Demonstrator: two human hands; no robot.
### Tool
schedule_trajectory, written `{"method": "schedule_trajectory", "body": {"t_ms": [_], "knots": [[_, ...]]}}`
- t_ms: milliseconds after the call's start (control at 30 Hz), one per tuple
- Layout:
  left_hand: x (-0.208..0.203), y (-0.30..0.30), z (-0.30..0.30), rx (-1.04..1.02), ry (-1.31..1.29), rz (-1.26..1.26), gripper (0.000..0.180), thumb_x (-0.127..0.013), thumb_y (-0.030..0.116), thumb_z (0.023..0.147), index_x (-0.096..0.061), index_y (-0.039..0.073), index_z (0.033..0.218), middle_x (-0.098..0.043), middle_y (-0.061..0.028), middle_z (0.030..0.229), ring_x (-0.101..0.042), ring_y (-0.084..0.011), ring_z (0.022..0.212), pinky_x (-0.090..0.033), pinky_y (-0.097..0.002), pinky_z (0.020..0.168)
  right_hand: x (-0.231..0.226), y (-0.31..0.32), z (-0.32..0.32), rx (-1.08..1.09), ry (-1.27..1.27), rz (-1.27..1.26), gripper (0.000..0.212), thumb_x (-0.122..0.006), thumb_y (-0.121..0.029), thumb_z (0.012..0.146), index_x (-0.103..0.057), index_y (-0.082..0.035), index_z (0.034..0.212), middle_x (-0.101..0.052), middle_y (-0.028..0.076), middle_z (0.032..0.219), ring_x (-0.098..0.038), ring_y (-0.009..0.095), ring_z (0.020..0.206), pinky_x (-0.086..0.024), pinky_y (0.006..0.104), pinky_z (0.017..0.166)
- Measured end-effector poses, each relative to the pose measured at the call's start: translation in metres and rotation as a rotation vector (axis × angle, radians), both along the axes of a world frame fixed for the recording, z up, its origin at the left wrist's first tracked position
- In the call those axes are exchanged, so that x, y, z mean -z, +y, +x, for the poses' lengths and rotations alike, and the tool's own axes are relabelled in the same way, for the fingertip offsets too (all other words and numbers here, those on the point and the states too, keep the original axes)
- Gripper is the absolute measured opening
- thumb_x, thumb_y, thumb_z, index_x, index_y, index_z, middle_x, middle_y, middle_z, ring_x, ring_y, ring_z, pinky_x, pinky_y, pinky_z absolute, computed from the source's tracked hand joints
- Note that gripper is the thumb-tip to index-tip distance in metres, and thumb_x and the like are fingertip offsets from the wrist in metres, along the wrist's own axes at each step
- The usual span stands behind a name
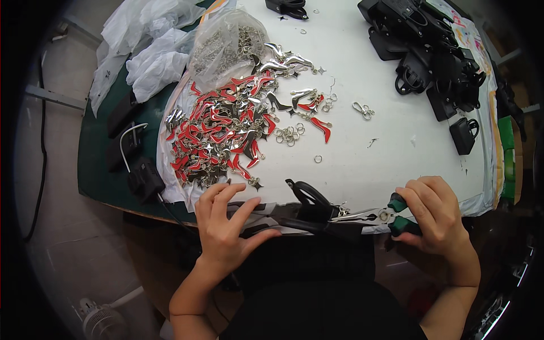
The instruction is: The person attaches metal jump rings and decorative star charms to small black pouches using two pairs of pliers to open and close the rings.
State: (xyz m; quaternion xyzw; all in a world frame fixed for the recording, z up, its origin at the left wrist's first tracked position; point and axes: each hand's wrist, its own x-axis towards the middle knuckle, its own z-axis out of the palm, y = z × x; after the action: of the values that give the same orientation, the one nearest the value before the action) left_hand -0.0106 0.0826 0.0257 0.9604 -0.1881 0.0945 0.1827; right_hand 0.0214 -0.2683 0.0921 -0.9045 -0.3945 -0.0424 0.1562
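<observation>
Pliers in the right hand, left hand spread at the near edge

From my remote seat I see the right hand (433, 215), at lower right of the frame, closed around the green handles of a pair of pliers (385, 216). The handles stand apart, and the metal nose points left toward a black strapped piece (317, 213) at lower centre, with a few small metal rings (343, 210) beside its strap. The left hand (224, 229), at lower left of centre, is open, thumb well away from the curved fingers; dark material lies between them (I cannot tell whether they touch it).

On the white bench (396, 156), a heap of red, black and silver shoe charms (218, 127) fills the left of centre, below a clear bag (224, 56) of metal bits. A clasp (362, 111) lies right of centre, and black cases (430, 62) are piled at upper right.
</observation>
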Motion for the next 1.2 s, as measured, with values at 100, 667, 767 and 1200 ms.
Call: {"method": "schedule_trajectory", "body": {"t_ms": [100,667,767,1200], "knots": [[-0.008,-0.027,0.015,0.132,0.153,-0.516,0.101,-0.095,0.032,0.06,-0.044,0.001,0.142,-0.062,-0.017,0.122,-0.057,-0.0303,0.117,-0.047,-0.0417,0.098,-0.001,0.005,0.001,-0.034,0.01,0.01,0.062,-0.073,-0.043,0.075,-0.062,0.004,0.114,-0.06,0.015,0.104,-0.058,0.031,0.087,-0.05,0.0422,0.073],[0.018,-0.081,0.041,0.215,0.134,-0.605,0.076,-0.084,0.007,0.065,-0.051,0.004,0.133,-0.062,-0.0123,0.092,-0.06,-0.0308,0.082,-0.048,-0.0409,0.074,0.06,0.012,0.055,0.404,-0.048,0.169,0.042,-0.074,-0.016,0.084,-0.064,-0.005,0.124,-0.061,0.015,0.12,-0.055,0.033,0.114,-0.039,0.0429,0.102],[0.012,-0.073,0.047,0.289,0.112,-0.543,0.074,-0.084,0.008,0.066,-0.051,0.004,0.132,-0.062,-0.0131,0.094,-0.06,-0.0312,0.082,-0.048,-0.0417,0.073,0.081,0.047,0.07,0.193,0.302,0.441,0.024,-0.077,-0.016,0.08,-0.071,-0.008,0.102,-0.067,0.008,0.098,-0.061,0.026,0.091,-0.047,0.0377,0.083],[-0.025,-0.009,0.101,-0.065,0.54,-0.509,0.045,-0.085,0.029,0.074,-0.065,0.004,0.105,-0.07,-0.0082,0.097,-0.065,-0.024,0.09,-0.051,-0.0367,0.077,0.091,0.078,0.088,0.144,0.373,0.502,0.009,-0.075,-0.009,0.081,-0.071,-0.004,0.088,-0.069,0.007,0.081,-0.065,0.02,0.078,-0.05,0.0331,0.07]]}}
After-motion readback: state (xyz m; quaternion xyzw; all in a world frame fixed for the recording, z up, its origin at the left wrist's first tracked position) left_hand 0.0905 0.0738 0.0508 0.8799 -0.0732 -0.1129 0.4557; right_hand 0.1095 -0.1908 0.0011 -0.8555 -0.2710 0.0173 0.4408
